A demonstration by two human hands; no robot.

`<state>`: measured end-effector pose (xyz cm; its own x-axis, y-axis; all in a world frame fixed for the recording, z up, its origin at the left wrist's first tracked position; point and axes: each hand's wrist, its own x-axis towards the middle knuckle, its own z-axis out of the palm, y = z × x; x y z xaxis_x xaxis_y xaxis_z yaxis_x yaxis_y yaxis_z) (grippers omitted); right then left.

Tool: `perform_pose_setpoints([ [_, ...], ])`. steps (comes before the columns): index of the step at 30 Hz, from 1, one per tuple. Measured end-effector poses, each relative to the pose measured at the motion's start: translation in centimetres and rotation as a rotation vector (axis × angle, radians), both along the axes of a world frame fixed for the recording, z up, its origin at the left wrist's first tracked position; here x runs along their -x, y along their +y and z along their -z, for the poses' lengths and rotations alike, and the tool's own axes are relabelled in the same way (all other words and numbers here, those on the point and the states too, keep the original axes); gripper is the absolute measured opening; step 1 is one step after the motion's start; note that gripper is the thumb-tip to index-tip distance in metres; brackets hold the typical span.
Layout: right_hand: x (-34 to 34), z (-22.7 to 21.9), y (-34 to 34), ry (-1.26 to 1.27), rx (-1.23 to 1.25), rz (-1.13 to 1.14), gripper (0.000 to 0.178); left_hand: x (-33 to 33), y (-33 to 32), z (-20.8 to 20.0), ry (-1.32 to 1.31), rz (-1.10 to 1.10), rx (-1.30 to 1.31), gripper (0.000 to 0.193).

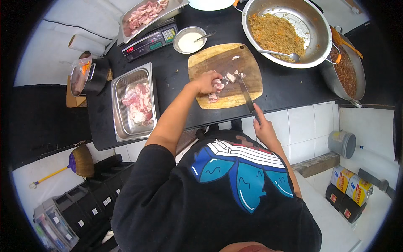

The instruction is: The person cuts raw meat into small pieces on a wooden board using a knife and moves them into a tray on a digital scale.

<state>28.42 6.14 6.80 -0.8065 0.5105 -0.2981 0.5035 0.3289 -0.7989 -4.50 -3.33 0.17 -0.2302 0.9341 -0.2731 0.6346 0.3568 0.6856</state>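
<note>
A wooden cutting board lies on the black table in front of me. My left hand rests over its left part, fingers curled down on a piece of raw meat. My right hand grips a kitchen knife by its dark handle; the blade reaches over the board's right side, its tip beside small cut bits. A pale chunk of meat lies between the hand and the blade. Another cut piece sits nearer to me.
Left of the board stands a steel pan with raw meat in it. Behind are a digital scale bearing a meat tray, and a bowl of white stuff with a spoon. A large basin of shredded food stands right, beside a pot.
</note>
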Motion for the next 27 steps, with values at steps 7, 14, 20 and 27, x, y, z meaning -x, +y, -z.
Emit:
perform_pose_setpoints([
  [7, -1.0, 0.6, 0.3, 0.027, -0.065, 0.031, 0.060, -3.3, -0.7, -3.9, 0.379, 0.321, 0.077, 0.062],
  [14, -1.2, 0.0, 0.3, -0.005, -0.032, 0.073, 0.060, -2.0, -0.1, -0.6, 0.111, 0.084, -0.235, 0.029],
  [20, -1.6, 0.8, 0.4, 0.038, -0.078, 0.090, 0.060, -4.5, 5.3, -3.4, 0.252, 0.079, -0.134, 0.027],
  [27, -1.7, -0.1, 0.6, 0.015, -0.061, 0.114, 0.062, -4.5, 5.4, -0.8, 0.223, 0.042, -0.137, 0.018],
])
